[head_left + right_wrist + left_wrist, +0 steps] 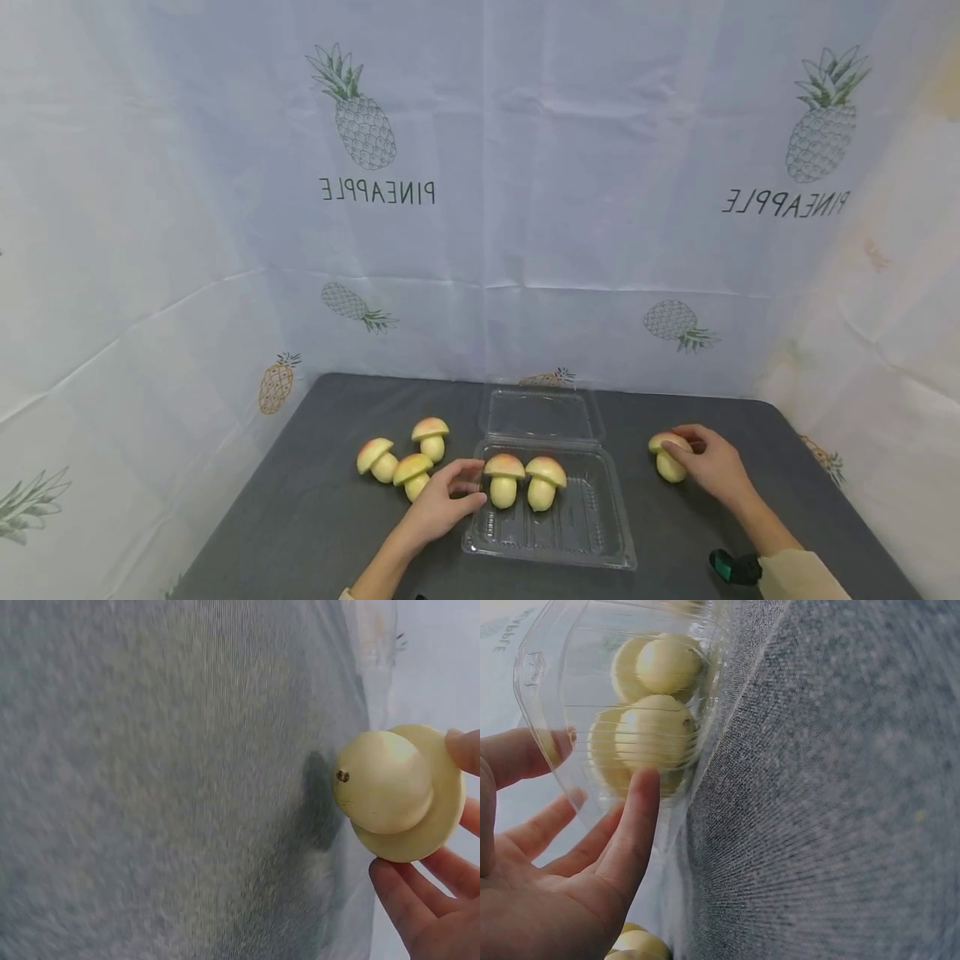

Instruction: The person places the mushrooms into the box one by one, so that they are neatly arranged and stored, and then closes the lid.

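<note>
Mushroom pc [670, 467] | smooth, domed | R fingers [405, 900] pinching it | L fingers [634, 832] loose @ ribbed clr-plastic tray [588, 508]

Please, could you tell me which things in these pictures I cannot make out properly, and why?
- Head view: part of the held mushroom-shaped piece, covered by the right hand.
- Head view: any reading on the dark wrist device; too small.
- Left wrist view: the reddish cap tops of the two pieces in the clear container, turned away.
- Left wrist view: the yellow pieces below, cut off by the bottom edge.
</note>
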### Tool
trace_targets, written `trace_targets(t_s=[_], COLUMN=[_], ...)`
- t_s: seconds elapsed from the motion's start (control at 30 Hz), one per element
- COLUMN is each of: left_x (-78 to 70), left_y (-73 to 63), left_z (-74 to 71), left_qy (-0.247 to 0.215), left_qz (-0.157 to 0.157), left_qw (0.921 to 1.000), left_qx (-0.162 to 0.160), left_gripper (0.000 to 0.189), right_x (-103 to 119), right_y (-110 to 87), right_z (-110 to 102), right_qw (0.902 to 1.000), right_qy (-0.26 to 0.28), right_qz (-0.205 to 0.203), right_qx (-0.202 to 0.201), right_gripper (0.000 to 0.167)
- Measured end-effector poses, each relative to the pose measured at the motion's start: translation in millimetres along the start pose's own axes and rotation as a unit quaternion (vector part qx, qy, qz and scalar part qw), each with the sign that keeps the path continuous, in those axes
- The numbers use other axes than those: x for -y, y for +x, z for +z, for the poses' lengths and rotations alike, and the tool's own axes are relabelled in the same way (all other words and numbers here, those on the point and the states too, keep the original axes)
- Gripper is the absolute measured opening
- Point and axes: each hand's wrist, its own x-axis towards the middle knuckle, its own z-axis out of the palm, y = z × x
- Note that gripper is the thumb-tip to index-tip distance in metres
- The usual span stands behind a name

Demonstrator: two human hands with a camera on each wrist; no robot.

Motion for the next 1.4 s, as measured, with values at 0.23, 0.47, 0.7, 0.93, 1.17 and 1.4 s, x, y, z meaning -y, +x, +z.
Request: trace_targets(t_s=[0.23,0.47,0.7,0.93,1.17,1.4], left_x=[0.6,-1.0,-2.0,-0.7,-1.2,-3.2], left_y=[0.2,0.0,0.6,0.0,-0.5,-0.9], left_z=[-0.2,-0.1,-0.4,-0.3,-0.3,-0.3], left_qy=[0.002,0.001,-0.001,0.002,0.005,0.005], left_qz=[-0.001,-0.003,-0.001,-0.006,-0.010,-0.008], left_qw=[1.0000,1.0000,1.0000,1.0000,0.9999,0.9999], left_qx=[-0.002,-0.002,0.001,0.003,0.003,0.005], left_gripper=[0.049,0.050,0.050,0.050,0.050,0.050], right_x=[13,24,44,58,69,80], right_y=[-9.2,-16.4,-24.9,-31.7,-39.3,-44.3], right_z=[0,0,-1,7,17,25], right_qw=[0.9998,0.9990,0.9978,0.9949,0.9919,0.9887], right_qy=[0.017,0.034,0.054,0.070,0.094,0.119], right_qz=[-0.010,-0.024,-0.025,-0.044,-0.052,-0.060], right_qx=[-0.001,-0.017,-0.031,-0.059,-0.066,-0.069], right_gripper=[0.056,0.051,0.051,0.044,0.040,0.036])
